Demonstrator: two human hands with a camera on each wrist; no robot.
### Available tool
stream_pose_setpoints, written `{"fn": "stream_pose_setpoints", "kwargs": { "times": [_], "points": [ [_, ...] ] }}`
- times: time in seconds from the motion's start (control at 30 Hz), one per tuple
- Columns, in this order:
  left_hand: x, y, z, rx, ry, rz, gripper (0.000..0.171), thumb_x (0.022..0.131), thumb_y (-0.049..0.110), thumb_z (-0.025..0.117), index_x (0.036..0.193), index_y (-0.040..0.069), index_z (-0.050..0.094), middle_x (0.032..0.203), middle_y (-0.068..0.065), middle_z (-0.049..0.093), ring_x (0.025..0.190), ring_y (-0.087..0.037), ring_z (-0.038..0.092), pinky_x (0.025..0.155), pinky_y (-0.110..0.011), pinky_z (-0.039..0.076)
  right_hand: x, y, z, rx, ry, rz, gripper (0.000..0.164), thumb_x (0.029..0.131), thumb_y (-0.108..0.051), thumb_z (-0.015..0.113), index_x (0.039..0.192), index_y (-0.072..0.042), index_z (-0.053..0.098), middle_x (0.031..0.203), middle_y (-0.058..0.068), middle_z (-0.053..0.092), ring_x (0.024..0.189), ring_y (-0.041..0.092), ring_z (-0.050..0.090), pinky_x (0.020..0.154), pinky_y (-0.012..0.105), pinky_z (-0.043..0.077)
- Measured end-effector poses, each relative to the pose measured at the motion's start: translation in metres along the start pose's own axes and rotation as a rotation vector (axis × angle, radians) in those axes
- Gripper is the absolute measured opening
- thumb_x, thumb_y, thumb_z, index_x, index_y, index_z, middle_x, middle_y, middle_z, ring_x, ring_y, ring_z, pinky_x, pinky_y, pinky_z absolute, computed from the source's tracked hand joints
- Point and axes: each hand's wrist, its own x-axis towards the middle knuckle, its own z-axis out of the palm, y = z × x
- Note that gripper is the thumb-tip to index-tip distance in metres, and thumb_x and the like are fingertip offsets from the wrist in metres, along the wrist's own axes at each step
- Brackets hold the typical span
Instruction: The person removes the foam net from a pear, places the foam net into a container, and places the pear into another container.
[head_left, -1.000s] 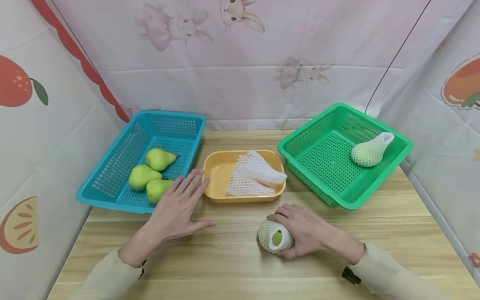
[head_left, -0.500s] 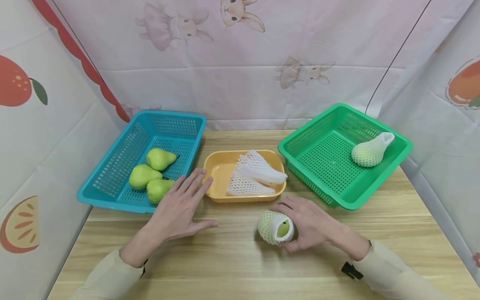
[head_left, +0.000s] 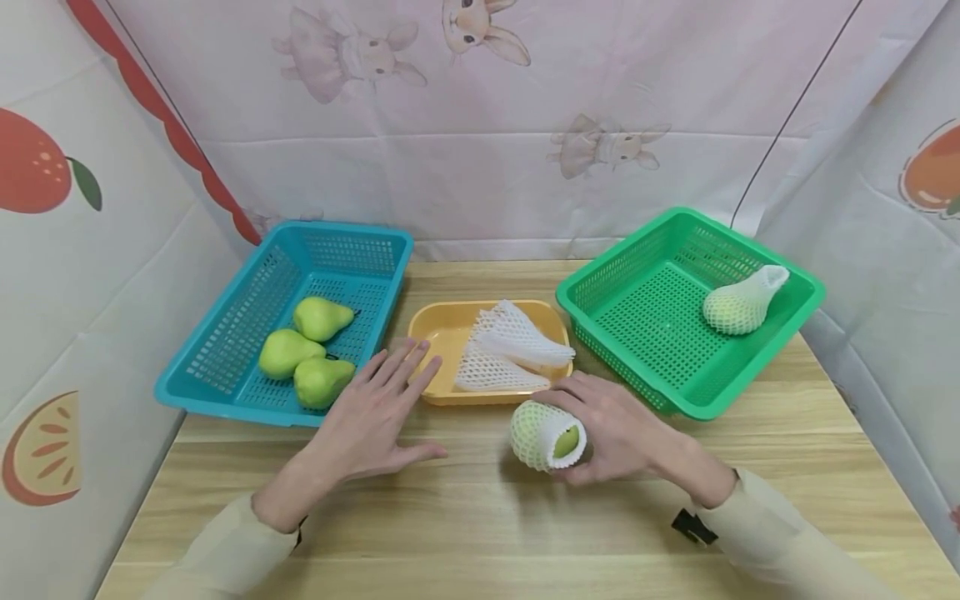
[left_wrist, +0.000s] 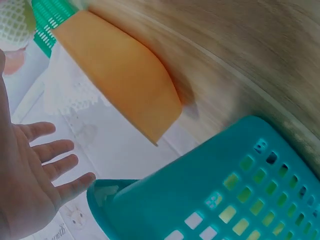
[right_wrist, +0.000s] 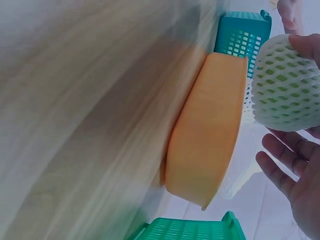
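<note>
A green pear in a white foam net [head_left: 534, 435] is gripped between the thumb and fingers of my right hand [head_left: 611, 429], just in front of the yellow tray. The net's open end faces right and toward me, with the pear showing inside. In the right wrist view the netted pear [right_wrist: 286, 85] is up off the table, thumb on one side and fingers on the other. My left hand [head_left: 371, 417] has its fingers spread and holds nothing; its fingertips overlap the near left corner of the yellow tray [head_left: 431, 321] in the head view.
At left, a blue basket [head_left: 217, 350] holds bare green pears [head_left: 318, 383]. White foam nets [head_left: 517, 342] lie in the yellow tray. To the right, a green basket [head_left: 652, 317] contains another netted pear [head_left: 735, 308]. Printed cloth hangs behind the wooden table [head_left: 465, 533].
The right hand has raised the netted pear and shifted it slightly away from me, turning its open end. My left hand has drifted a little to the right, fingers still spread.
</note>
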Motion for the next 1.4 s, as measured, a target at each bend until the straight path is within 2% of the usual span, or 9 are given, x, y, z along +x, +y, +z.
{"fn": "stream_pose_setpoints", "kwargs": {
  "times": [0.13, 0.47, 0.73, 0.97, 1.17, 1.4],
  "points": [
    [0.005, 0.004, 0.000, -0.011, 0.040, 0.034, 0.118, 0.077, 0.086, 0.067, 0.161, 0.007, 0.042, 0.168, -0.018, 0.042, 0.154, -0.038, 0.045, 0.122, -0.055, 0.044, 0.005, 0.002, -0.001, -0.027, 0.023, -0.016, 0.102, 0.049, -0.058, 0.097, 0.135, -0.016, 0.063, 0.120, 0.001, 0.067, 0.109, 0.018, 0.066, 0.093, 0.039, 0.061],
    [0.021, 0.017, -0.005, -0.034, 0.081, 0.101, 0.115, 0.077, 0.087, 0.066, 0.159, 0.009, 0.045, 0.165, -0.015, 0.047, 0.155, -0.035, 0.044, 0.120, -0.052, 0.047, 0.018, 0.002, -0.005, -0.044, 0.056, -0.021, 0.103, 0.049, -0.056, 0.097, 0.136, -0.014, 0.062, 0.119, 0.002, 0.068, 0.106, 0.019, 0.066, 0.090, 0.038, 0.060],
    [0.036, 0.030, -0.009, -0.040, 0.182, 0.185, 0.111, 0.074, 0.085, 0.072, 0.150, 0.005, 0.055, 0.150, -0.013, 0.063, 0.144, -0.032, 0.057, 0.118, -0.048, 0.050, 0.027, -0.001, -0.008, -0.057, 0.066, -0.016, 0.100, 0.052, -0.058, 0.095, 0.136, -0.014, 0.063, 0.119, 0.002, 0.069, 0.104, 0.018, 0.065, 0.088, 0.036, 0.059],
    [0.046, 0.039, -0.009, -0.059, 0.267, 0.257, 0.103, 0.074, 0.081, 0.076, 0.143, 0.006, 0.061, 0.140, -0.010, 0.070, 0.134, -0.029, 0.064, 0.112, -0.042, 0.055, 0.031, -0.002, -0.011, -0.061, 0.055, -0.017, 0.098, 0.053, -0.058, 0.094, 0.135, -0.014, 0.063, 0.119, 0.002, 0.070, 0.105, 0.018, 0.065, 0.088, 0.036, 0.059],
    [0.050, 0.045, -0.006, -0.094, 0.300, 0.268, 0.098, 0.072, 0.075, 0.082, 0.141, 0.008, 0.063, 0.137, -0.007, 0.072, 0.130, -0.026, 0.067, 0.108, -0.039, 0.057, 0.033, -0.004, -0.012, -0.058, 0.056, -0.025, 0.099, 0.053, -0.058, 0.094, 0.136, -0.013, 0.063, 0.119, 0.002, 0.070, 0.106, 0.019, 0.066, 0.089, 0.036, 0.060],
    [0.051, 0.049, -0.004, -0.098, 0.298, 0.252, 0.094, 0.073, 0.072, 0.084, 0.140, 0.008, 0.064, 0.132, -0.005, 0.074, 0.125, -0.023, 0.069, 0.104, -0.036, 0.059, 0.037, -0.007, -0.013, -0.071, 0.065, -0.042, 0.098, 0.053, -0.057, 0.094, 0.135, -0.012, 0.064, 0.118, 0.003, 0.071, 0.106, 0.019, 0.067, 0.090, 0.035, 0.060]
  ]
}}
